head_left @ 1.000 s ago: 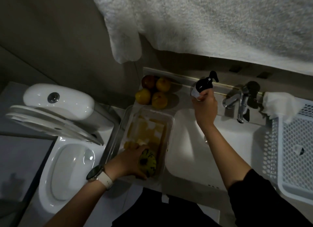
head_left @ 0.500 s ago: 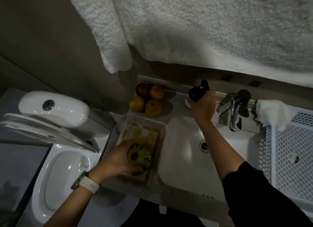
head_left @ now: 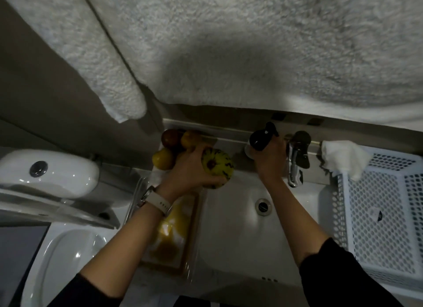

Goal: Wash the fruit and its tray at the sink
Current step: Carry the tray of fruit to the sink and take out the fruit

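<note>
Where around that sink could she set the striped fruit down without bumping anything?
The sink basin, between the tray and the white basket, is bare apart from its drain. The back ledge is crowded: piled fruit, dark bottle, tap, white cloth.

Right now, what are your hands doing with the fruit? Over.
Left hand gripping striped melon above sink edge. Right hand on black pump bottle. Tray beside basin. Nothing blocking.

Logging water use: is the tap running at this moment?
Apparently off: no stream shows below the tap spout, and the sink basin looks dry, though the picture is dim.
</note>
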Tool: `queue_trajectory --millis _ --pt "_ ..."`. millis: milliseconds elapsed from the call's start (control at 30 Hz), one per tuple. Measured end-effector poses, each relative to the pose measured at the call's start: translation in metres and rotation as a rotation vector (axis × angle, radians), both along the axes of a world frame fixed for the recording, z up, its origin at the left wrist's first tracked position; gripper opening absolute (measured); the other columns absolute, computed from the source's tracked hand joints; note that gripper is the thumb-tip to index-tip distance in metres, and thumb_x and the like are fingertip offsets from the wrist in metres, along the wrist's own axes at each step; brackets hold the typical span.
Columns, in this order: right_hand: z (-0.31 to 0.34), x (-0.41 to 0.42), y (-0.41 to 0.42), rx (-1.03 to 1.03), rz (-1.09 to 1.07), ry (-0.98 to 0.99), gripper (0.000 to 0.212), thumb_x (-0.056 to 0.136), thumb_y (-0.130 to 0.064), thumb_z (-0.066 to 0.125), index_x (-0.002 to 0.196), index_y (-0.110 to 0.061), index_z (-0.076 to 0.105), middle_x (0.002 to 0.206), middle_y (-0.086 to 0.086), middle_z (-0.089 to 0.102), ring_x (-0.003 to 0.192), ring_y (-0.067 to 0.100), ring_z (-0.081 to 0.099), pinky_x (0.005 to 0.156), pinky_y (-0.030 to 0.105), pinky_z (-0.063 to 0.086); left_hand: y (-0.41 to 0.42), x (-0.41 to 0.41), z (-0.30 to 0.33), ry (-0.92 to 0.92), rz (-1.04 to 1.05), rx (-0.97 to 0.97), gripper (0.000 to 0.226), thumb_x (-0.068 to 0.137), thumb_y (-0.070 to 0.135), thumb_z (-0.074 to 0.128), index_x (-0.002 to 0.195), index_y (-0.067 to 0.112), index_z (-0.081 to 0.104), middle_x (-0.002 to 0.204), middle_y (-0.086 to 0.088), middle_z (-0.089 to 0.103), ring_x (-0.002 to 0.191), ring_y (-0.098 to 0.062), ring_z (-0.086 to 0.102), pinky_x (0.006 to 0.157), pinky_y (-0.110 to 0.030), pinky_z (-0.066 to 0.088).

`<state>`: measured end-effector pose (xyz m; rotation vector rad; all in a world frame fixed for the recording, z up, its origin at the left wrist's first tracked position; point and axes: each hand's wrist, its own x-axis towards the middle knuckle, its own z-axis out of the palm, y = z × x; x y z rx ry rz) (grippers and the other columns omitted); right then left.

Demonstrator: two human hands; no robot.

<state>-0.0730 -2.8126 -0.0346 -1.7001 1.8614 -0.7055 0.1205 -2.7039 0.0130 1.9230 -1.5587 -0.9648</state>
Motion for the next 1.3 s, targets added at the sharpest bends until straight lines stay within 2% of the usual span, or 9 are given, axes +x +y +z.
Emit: queue_trajectory --millis 167,333,433,567,700,867,1033,1167,1300 --pt "-0.004 0.004 0.001 0.003 -0.04 0.102 0.046 0.084 -0.028 0.065 0.123 -0.006 0.055 0.124 0.015 0.056 0.114 0.032 0.054 0.095 0.041 0.046 -0.038 -0.009 -0.012 -0.003 -0.032 0.02 0.09 0.056 0.052 0.087 0.129 0.023 0.045 0.121 0.006 0.056 0.115 -0.021 0.058 0.092 -0.034 0.05" --pt "-0.006 0.005 0.01 0.013 -0.044 -0.072 0.07 0.082 -0.03 0.074 0.138 -0.005 0.04 0.137 0.016 0.046 0.128 0.032 0.045 0.105 0.044 0.039 -0.063 -0.016 -0.025 -0.128 -0.021 0.041 0.096 0.065 0.045 0.086 0.141 0.011 0.039 0.136 -0.011 0.053 0.125 -0.028 0.048 0.103 -0.039 0.042" --pt "0.001 0.004 0.021 -0.033 -0.066 -0.191 0.066 0.085 -0.028 0.071 0.138 -0.006 0.038 0.138 0.016 0.042 0.127 0.032 0.045 0.103 0.045 0.042 -0.07 -0.021 -0.032 -0.143 0.015 0.052 0.094 0.069 0.044 0.084 0.143 0.011 0.038 0.135 -0.013 0.053 0.126 -0.031 0.045 0.1 -0.037 0.041" --pt "0.005 0.001 0.035 -0.096 -0.113 -0.185 0.063 0.084 -0.014 0.07 0.139 -0.009 0.038 0.141 0.015 0.038 0.128 0.03 0.041 0.1 0.034 0.038 -0.076 -0.024 -0.041 -0.079 0.048 0.064 0.088 0.069 0.043 0.084 0.139 0.009 0.043 0.128 -0.013 0.058 0.119 -0.031 0.052 0.096 -0.042 0.046" --pt "0.003 0.004 0.052 -0.153 -0.06 -0.265 0.049 0.083 -0.001 0.065 0.129 -0.007 0.048 0.13 0.013 0.046 0.12 0.026 0.048 0.095 0.032 0.044 -0.08 -0.027 -0.047 -0.085 0.051 0.062 0.09 0.069 0.044 0.084 0.141 0.009 0.041 0.131 -0.013 0.056 0.121 -0.03 0.051 0.098 -0.039 0.044" --pt "-0.007 0.017 0.06 -0.09 0.023 -0.308 0.034 0.086 -0.001 0.061 0.118 -0.01 0.055 0.106 0.0 0.059 0.092 0.012 0.057 0.075 0.03 0.047 -0.084 -0.027 -0.05 -0.063 0.029 0.04 0.085 0.073 0.041 0.082 0.142 0.012 0.042 0.136 -0.01 0.054 0.124 -0.028 0.049 0.102 -0.039 0.041" --pt "-0.018 0.031 0.056 0.107 0.109 -0.319 0.053 0.087 -0.002 0.059 0.138 -0.012 0.046 0.124 0.013 0.06 0.11 0.027 0.059 0.093 0.041 0.049 -0.085 -0.027 -0.049 -0.026 0.008 0.041 0.082 0.076 0.043 0.08 0.141 0.013 0.042 0.135 -0.007 0.055 0.125 -0.025 0.05 0.103 -0.04 0.043" --pt "-0.022 0.037 0.053 0.116 0.158 -0.311 0.055 0.088 -0.001 0.057 0.141 -0.012 0.044 0.122 0.018 0.059 0.111 0.032 0.058 0.094 0.046 0.048 -0.083 -0.03 -0.046 0.042 0.116 0.031 0.09 0.077 0.032 0.081 0.146 0.01 0.027 0.131 -0.013 0.056 0.116 -0.029 0.056 0.094 -0.044 0.05" --pt "-0.023 0.038 0.052 0.127 0.156 -0.308 0.056 0.089 -0.002 0.058 0.143 -0.009 0.042 0.125 0.019 0.058 0.113 0.031 0.057 0.096 0.045 0.047 -0.083 -0.03 -0.047 0.023 0.088 0.016 0.094 0.077 0.035 0.08 0.147 0.009 0.023 0.136 -0.014 0.053 0.122 -0.03 0.053 0.099 -0.042 0.046"
